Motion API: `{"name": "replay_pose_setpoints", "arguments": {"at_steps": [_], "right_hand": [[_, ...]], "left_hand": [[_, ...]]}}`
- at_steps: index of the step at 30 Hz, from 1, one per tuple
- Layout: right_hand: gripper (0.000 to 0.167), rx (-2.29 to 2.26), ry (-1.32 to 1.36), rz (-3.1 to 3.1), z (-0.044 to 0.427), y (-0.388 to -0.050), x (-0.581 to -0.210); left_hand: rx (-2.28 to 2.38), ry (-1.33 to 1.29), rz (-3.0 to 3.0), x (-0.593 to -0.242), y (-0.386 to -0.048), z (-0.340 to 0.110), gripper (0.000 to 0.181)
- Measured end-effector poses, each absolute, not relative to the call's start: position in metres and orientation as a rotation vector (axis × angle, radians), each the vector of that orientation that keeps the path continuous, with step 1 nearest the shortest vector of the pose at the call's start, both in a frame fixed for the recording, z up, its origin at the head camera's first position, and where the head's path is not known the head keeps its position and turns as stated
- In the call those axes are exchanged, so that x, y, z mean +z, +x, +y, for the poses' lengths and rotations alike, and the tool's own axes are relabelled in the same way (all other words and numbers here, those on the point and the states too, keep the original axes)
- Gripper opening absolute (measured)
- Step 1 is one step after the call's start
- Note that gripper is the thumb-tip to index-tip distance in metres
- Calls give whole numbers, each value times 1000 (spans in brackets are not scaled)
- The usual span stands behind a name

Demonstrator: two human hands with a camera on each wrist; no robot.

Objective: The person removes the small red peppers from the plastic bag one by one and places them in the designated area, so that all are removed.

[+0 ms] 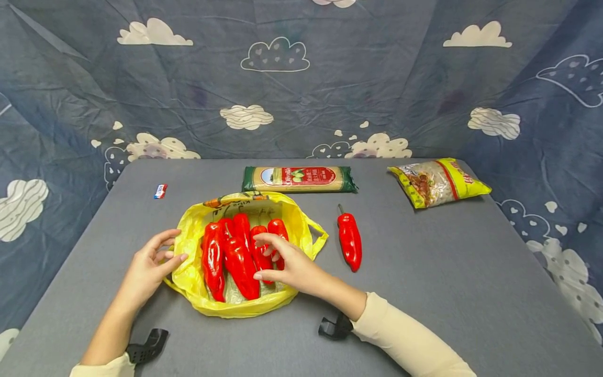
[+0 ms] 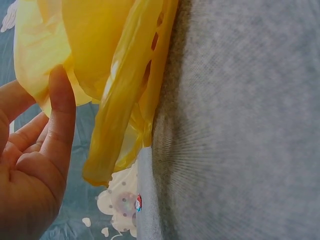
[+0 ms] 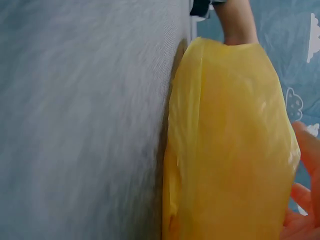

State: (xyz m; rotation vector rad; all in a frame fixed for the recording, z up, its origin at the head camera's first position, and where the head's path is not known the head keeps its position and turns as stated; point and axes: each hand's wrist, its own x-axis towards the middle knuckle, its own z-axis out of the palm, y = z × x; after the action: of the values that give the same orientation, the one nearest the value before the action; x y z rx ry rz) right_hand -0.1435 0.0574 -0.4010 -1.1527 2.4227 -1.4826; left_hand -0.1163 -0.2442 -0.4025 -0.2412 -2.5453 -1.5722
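A yellow plastic bag (image 1: 226, 310) lies with its mouth wide, and several long red peppers (image 1: 241, 267) are inside. At the bag's left rim my left hand (image 1: 147, 264) has its thumb over the edge and its fingers on the outer side, pinching the plastic (image 2: 42, 55). Over the right part of the bag hovers my right hand (image 1: 294, 267), thumb and fingers spread apart above the peppers, holding nothing. In the right wrist view the bag wall (image 3: 230, 140) hides most of that hand. One more red pepper (image 1: 349, 241) lies on the table right of the bag.
Behind the bag lies a pack of spaghetti (image 1: 301, 179) with green ends. A yellow and clear food packet (image 1: 438, 183) is at the back right. A small red, white and blue packet (image 1: 160, 191) rests at the back left of the grey table (image 1: 424, 293).
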Motion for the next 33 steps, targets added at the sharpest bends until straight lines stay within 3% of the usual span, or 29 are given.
{"name": "replay_pose_setpoints", "arguments": {"at_steps": [23, 33], "right_hand": [[68, -1117, -1009, 2603, 22, -141, -406], [65, -1365, -1039, 2462, 30, -139, -409]], "left_hand": [[-1550, -230, -2555, -404, -114, -244, 51], [-1519, -235, -2559, -404, -115, -244, 51]]}}
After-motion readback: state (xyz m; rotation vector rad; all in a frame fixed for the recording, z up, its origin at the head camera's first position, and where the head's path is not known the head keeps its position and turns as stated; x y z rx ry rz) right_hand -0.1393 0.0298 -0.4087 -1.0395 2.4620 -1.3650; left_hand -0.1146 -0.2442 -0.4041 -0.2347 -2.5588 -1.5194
